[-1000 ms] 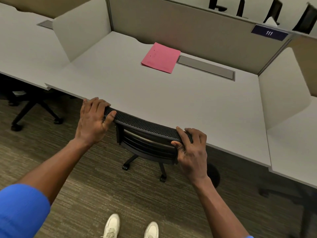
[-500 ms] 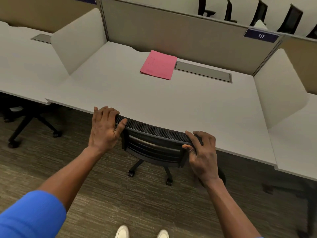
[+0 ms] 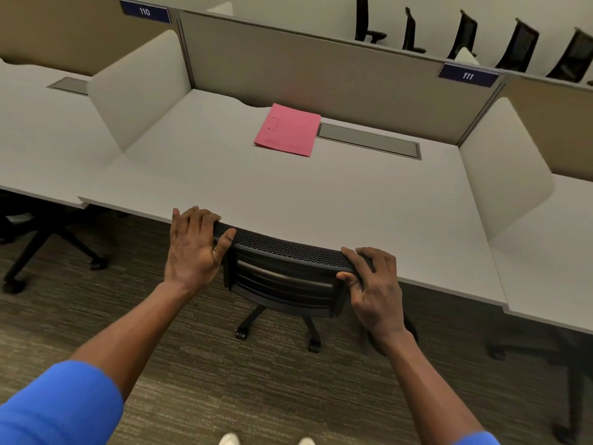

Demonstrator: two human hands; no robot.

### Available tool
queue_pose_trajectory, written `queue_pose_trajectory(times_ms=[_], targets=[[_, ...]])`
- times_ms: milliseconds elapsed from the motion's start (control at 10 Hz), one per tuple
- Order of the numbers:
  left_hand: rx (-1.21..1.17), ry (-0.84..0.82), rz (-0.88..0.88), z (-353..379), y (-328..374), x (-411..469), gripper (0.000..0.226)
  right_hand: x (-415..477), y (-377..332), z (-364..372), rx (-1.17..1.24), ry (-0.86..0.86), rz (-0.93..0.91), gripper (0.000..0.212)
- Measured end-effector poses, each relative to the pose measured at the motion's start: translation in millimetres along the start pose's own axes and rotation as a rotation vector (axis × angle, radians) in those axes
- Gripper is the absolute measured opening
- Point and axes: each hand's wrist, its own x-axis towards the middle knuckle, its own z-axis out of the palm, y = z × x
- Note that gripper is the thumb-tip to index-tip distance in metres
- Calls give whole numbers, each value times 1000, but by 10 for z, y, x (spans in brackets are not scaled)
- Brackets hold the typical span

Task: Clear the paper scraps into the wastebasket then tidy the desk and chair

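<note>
- Two hands grip the chair [image 3: 282, 252] by its backrest top: left hand [image 3: 192, 248] and right hand [image 3: 373, 284], fingers curled over the mesh rim at either end.
- Judged step: tucking the chair in; no scraps show, only a pink folder [image 3: 287, 130] lying on the surface [image 3: 321, 197].
- Next: likely release.
- Against the earlier frame, the backrest sits closer under the surface's edge.
</note>
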Motion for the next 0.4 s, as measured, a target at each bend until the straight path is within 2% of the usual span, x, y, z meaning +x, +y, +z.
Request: queue_pose_trajectory(times_ms=[100, 200, 300, 400], targets=[[54, -44, -1, -56, 27, 9, 69, 3, 8, -47, -46, -32, 18, 56], [127, -106, 3, -122, 70, 17, 72, 4, -24, -95, -116, -68, 54, 76], [200, -164, 17, -230, 117, 35, 81, 16, -131, -198, -149, -74, 97, 90], [282, -184, 30, -307, 149, 78, 94, 41, -170, -268, -133, -86, 118, 94]])
